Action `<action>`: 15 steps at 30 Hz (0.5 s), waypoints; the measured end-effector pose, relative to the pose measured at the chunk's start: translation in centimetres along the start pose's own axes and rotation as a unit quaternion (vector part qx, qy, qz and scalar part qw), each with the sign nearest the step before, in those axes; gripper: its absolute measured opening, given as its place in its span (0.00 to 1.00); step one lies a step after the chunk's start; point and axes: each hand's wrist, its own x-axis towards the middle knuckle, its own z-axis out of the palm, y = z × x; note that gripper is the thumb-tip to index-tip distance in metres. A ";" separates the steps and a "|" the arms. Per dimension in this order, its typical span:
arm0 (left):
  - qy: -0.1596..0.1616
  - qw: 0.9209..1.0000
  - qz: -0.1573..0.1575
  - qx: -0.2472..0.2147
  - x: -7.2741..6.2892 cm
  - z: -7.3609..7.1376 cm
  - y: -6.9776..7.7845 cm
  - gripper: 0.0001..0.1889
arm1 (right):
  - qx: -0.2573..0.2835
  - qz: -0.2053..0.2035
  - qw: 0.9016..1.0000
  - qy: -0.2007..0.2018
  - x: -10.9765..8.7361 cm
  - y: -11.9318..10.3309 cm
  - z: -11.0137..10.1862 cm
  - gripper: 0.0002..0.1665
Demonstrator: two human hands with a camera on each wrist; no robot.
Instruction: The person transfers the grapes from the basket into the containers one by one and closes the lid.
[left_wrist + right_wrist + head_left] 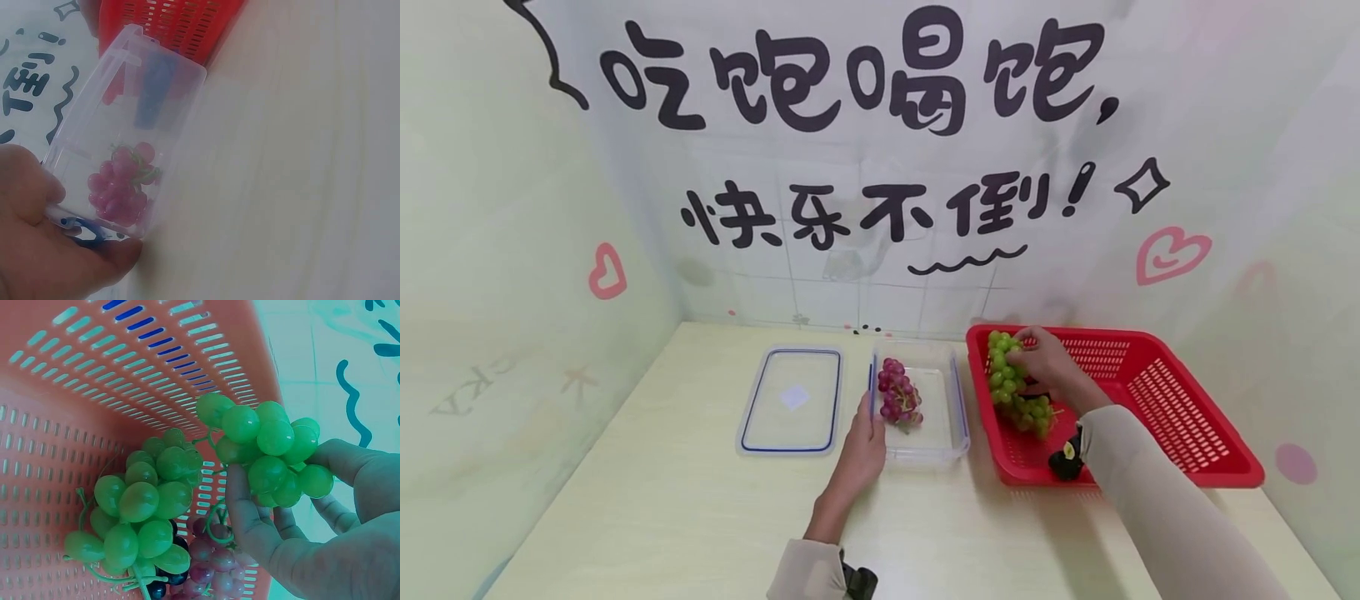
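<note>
Clamping the grip of our right hand (1054, 367) on green grapes (1002, 368), we held them at the far left of the red basket (1176, 417); our left hand (862, 452) pinched the clear box (934, 408) of purple grapes (898, 393).

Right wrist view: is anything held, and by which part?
The right hand holds a green grape bunch by its outer grapes, between the fingers.
</note>
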 end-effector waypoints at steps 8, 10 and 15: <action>0.000 1.000 0.002 -0.003 0.2 0.1 -0.1 0.29 | 0.007 -0.001 1.000 0.006 -0.1 0.2 -0.4 0.32; 0.001 1.000 -0.001 -0.001 0.2 0.1 -0.1 0.29 | 0.013 0.001 1.000 0.007 -0.1 0.2 -0.5 0.33; 0.001 1.000 -0.001 0.005 0.1 0.1 -0.2 0.29 | 0.030 -0.004 1.000 0.005 -0.3 0.0 -0.7 0.32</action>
